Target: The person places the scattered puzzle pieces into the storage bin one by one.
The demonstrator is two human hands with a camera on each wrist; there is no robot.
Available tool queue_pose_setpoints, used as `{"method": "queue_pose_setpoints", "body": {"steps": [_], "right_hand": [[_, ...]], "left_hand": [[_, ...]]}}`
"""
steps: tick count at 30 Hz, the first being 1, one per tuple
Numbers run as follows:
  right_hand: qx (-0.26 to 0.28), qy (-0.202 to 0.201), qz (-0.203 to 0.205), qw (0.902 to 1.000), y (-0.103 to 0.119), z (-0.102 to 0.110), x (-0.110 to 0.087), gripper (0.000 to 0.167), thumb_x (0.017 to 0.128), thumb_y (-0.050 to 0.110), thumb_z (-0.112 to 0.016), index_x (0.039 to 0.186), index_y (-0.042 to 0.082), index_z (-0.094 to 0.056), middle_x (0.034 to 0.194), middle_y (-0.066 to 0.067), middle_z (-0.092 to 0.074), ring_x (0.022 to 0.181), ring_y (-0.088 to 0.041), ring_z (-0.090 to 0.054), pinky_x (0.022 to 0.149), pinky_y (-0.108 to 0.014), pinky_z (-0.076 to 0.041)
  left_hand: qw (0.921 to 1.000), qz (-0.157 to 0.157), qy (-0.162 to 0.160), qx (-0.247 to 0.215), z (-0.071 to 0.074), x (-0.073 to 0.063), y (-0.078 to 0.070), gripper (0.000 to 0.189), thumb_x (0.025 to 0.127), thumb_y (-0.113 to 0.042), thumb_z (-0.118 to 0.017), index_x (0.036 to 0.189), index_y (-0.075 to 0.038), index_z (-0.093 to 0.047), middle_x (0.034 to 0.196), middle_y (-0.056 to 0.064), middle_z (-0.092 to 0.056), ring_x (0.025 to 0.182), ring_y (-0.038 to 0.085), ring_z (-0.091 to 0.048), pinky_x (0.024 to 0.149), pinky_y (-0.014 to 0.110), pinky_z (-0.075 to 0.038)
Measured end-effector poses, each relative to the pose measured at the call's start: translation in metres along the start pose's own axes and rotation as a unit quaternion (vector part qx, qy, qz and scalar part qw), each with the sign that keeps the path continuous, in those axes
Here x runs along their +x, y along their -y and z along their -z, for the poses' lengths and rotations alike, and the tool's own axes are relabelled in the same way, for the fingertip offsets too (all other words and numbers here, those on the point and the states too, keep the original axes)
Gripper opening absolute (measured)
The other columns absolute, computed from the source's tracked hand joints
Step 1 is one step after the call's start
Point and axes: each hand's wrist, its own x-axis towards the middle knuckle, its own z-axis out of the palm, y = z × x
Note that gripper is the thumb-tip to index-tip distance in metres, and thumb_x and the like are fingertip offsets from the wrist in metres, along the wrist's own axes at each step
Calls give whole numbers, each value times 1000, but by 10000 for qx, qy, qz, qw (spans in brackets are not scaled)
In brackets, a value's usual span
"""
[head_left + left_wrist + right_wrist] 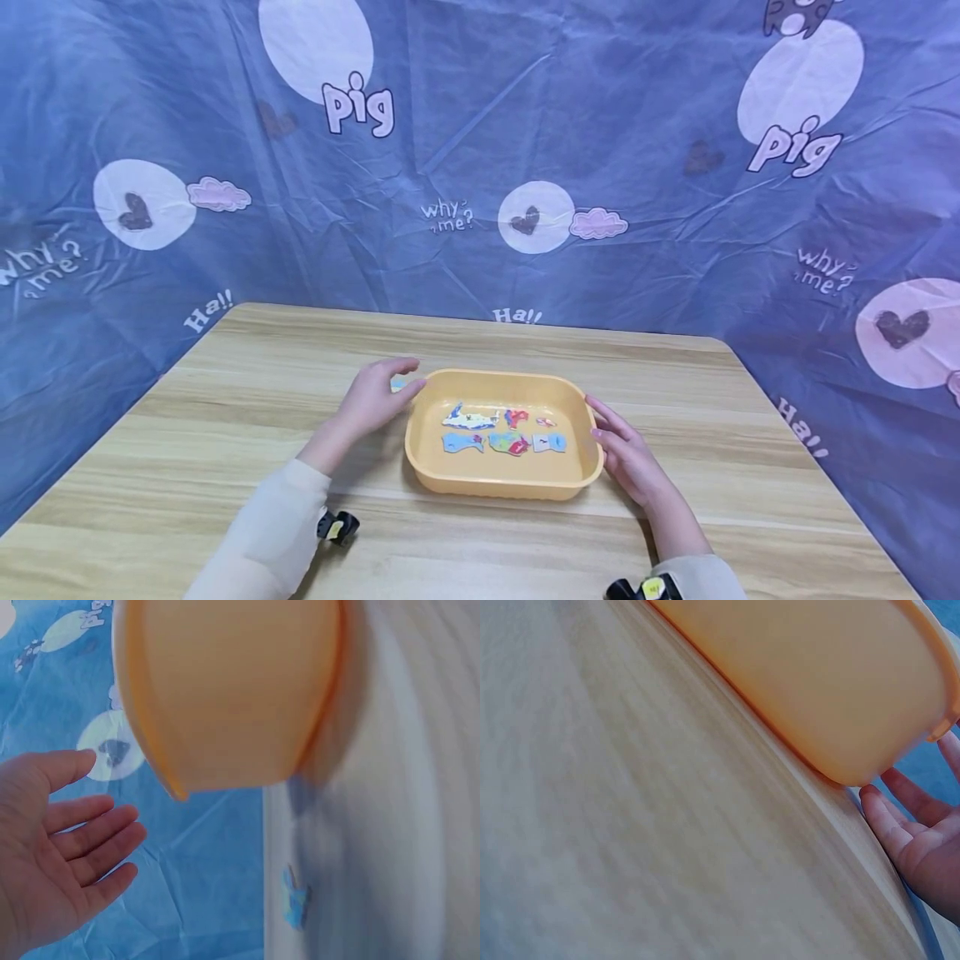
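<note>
A yellow-orange rectangular tub with rounded corners sits on the table. Several flat, brightly printed cut-out pieces lie inside it in two rough rows. My left hand is by the tub's left rim, fingers spread and holding nothing; the left wrist view shows a gap between hand and tub. Partly hidden behind that hand, a small light-blue piece lies on the table outside the tub. At the opposite end, my right hand has its fingertips against or very near the tub's outer side, fingers loosely bent.
The wood-grain table extends around the tub on every side. Behind it and to both sides hangs a blue printed cloth. Black devices are strapped to both wrists over pale sleeves.
</note>
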Motion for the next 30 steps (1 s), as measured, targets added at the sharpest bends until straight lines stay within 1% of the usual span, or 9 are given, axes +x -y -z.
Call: {"method": "queue_pose_setpoints", "body": {"steps": [3, 6, 9, 12, 16, 21, 23, 26, 30], "right_hand": [[2, -4, 14, 10000, -1, 0, 0, 54, 85, 5, -48, 135, 7, -25, 132, -28, -18, 106, -21, -47, 86, -33, -39], [20, -33, -13, 10000, -1, 0, 0, 55, 85, 5, -48, 135, 7, -25, 132, -26, -19, 106, -20, -47, 86, -33, -39], [-11, -44, -47, 10000, -1, 0, 0, 56, 85, 6, -48, 135, 7, -24, 133, -25, -19, 107, -20, -46, 86, -32, -38], [-52, -31, -82, 9999, 0, 0, 0, 56, 85, 7, -48, 136, 7, -23, 134, -25, -17, 108, -19, -45, 87, -31, -38], [-28, -12, -87, 10000, 0, 0, 0, 57, 85, 7, -48, 136, 7, -22, 135, -24, -17, 109, -19, -44, 87, -31, -38], [8, 4, -82, 10000, 0, 0, 0, 57, 85, 7, -48, 136, 7, -22, 135, -25, -17, 109, -19, -45, 87, -32, -38], [0, -8, -87, 10000, 1, 0, 0, 56, 85, 7, -48, 136, 7, -22, 135, -24, -17, 108, -19, -45, 87, -31, -38], [-4, -31, -90, 10000, 1, -1, -1, 56, 85, 6, -47, 136, 7, -23, 135, -24, -17, 108, -18, -45, 86, -31, -39], [26, -23, -68, 10000, 1, -1, -1, 55, 86, 5, -47, 135, 7, -23, 134, -25, -18, 108, -19, -45, 86, -32, -39]], "left_hand": [[9996, 92, -265, -69, 2, -4, 6, 35, 81, -20, -60, 106, 3, -57, 102, 15, -59, 94, 27, -54, 84, 40, -40], [9989, 217, -424, -34, 3, -8, 14, 34, 79, -18, -61, 105, 5, -57, 100, 17, -59, 92, 29, -55, 83, 41, -41], [9983, 360, -464, 54, 5, -10, 20, 35, 79, -18, -61, 105, 6, -57, 99, 18, -59, 91, 30, -55, 82, 42, -41], [9977, 509, -424, 116, 6, -12, 26, 37, 78, -18, -62, 105, 7, -56, 98, 20, -59, 91, 31, -55, 80, 42, -41], [9964, 781, -166, 270, 7, -15, 31, 41, 76, -21, -64, 105, 8, -55, 100, 22, -58, 92, 34, -53, 80, 43, -42], [9905, 1132, 408, 660, 4, -16, 38, 49, 74, -26, -65, 105, 9, -54, 103, 24, -55, 95, 38, -50, 82, 46, -39], [9878, 1238, 592, 741, 2, -16, 40, 51, 73, -27, -66, 106, 10, -53, 102, 25, -54, 95, 40, -50, 82, 47, -39], [9840, 1397, 788, 772, 0, -16, 43, 55, 71, -28, -68, 107, 11, -52, 100, 26, -54, 91, 38, -51, 80, 48, -39], [9804, 1540, 914, 823, -4, -17, 45, 59, 69, -28, -70, 108, 12, -51, 99, 25, -54, 88, 35, -52, 79, 46, -41]]}}
